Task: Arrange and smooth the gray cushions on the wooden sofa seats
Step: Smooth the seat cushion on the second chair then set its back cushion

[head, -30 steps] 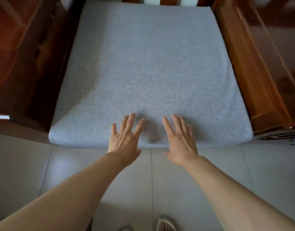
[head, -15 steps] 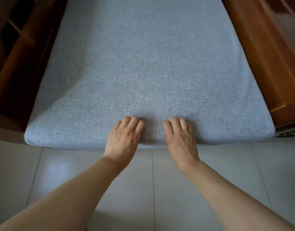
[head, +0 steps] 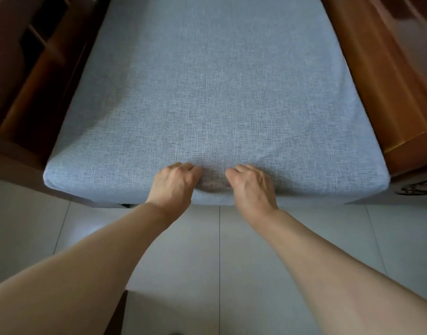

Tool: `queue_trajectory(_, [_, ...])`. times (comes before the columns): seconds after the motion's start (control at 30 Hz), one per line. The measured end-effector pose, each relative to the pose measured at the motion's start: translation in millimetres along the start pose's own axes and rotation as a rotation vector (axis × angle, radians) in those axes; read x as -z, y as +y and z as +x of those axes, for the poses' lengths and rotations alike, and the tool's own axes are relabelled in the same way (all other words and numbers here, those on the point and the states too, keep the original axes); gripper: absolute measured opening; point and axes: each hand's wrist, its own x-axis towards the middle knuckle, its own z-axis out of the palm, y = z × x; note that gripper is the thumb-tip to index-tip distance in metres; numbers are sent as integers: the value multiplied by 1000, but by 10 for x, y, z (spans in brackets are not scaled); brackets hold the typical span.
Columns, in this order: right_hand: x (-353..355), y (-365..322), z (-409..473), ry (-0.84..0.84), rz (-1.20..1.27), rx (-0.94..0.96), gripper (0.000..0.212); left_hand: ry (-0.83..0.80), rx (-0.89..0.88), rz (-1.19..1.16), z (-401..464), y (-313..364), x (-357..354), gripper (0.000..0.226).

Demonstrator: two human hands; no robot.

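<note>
Gray cushion (head: 214, 97) lies flat on the wooden sofa seat, between the sofa's wooden arms (head: 386, 76). We see our left hand (head: 175, 183) and right hand (head: 252, 186) side by side at its front edge, fingers curled into the fabric, bunching it between them. Pale floor tiles (head: 231, 262) lie below.
</note>
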Motion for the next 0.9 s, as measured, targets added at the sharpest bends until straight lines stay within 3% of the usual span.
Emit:
queue_trajectory(0.2, [131, -106, -200, -13, 78, -7, 50, 1, 2, 7, -181, 71, -13, 43])
queue_trajectory(0.47, [280, -305, -726, -82, 51, -24, 50, -70, -24, 5, -702, 282, 38, 43])
queue_trajectory(0.63, [418, -481, -1088, -124, 8, -40, 49, -267, 78, 4, -1046, 535, 167, 27])
queue_trajectory(0.7, [449, -539, -1241, -136, 2, -44, 49, -328, 100, -39, -1190, 591, 196, 27])
queue_trajectory(0.9, [398, -632, -1651, -174, 39, -40, 49, -265, -41, -29, -1555, 631, 107, 46])
